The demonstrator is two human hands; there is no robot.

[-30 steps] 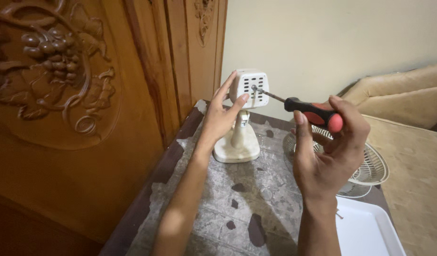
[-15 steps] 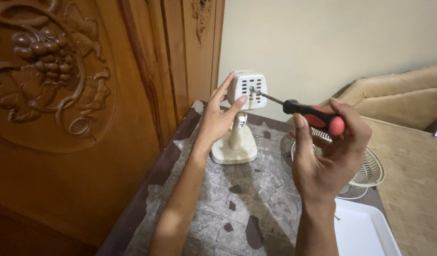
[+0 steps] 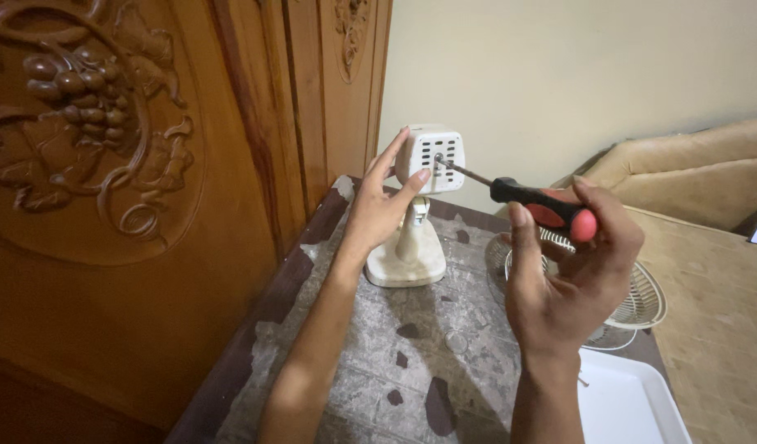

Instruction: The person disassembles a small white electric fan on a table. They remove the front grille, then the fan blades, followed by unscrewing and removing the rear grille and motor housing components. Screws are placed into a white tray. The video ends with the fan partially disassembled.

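One left hand (image 3: 378,210) steadies one cream fan motor housing (image 3: 429,159) on its stand near the counter (image 3: 411,345)'s far edge, fingers spread against it. One right hand (image 3: 572,279) has its grip closed around one red-and-black screwdriver (image 3: 533,202), tip at the housing's back. One fan grille (image 3: 633,296) and one white tray (image 3: 629,403) lie toward the right edge.

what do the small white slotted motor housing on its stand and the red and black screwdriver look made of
White slotted motor housing on its cream stand: looks like moulded plastic, matt and slightly yellowed, with clean vent slots. Red and black screwdriver: glossy handle, likely plastic or rubbery grip; thin grey shaft with a dull sheen, probably steel.
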